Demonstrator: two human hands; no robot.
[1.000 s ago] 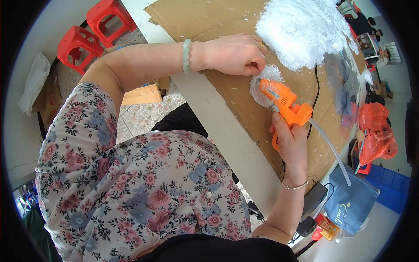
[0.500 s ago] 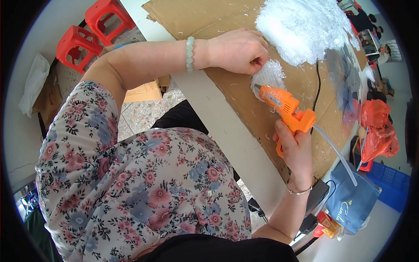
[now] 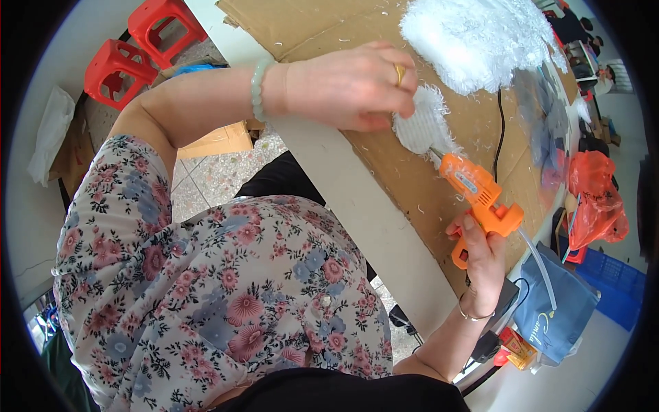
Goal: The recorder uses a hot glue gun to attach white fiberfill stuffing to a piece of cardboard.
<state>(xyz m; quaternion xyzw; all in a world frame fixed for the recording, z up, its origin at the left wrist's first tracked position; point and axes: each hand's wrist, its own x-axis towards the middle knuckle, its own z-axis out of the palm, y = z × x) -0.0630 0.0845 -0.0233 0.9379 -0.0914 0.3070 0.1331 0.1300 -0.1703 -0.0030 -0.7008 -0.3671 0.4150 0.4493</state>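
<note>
My right hand [image 3: 482, 257] is wrapped round the handle of an orange hot glue gun [image 3: 472, 184], which has a translucent glue stick [image 3: 537, 264] sticking out of its back end. The nozzle points up and left, close to the lower edge of a small white fringed fabric piece [image 3: 422, 123] lying on the cardboard. My left hand [image 3: 353, 82], slightly blurred, hovers at that piece's left edge with fingers curled together. Whatever its fingertips hold, if anything, is hidden.
Brown cardboard [image 3: 384, 161] with loose white threads covers the white table [image 3: 322, 151]. A big heap of white fringed pieces [image 3: 473, 41] lies at the back. A black cord [image 3: 500, 130], clear plastic bags [image 3: 539, 117], a red bag [image 3: 592, 199] and a blue pouch [image 3: 552, 309] are to the right.
The glue gun has moved down and to the right, its nozzle drawing away from the middle of the fabric. My left hand has shifted left and turned, showing a ring.
</note>
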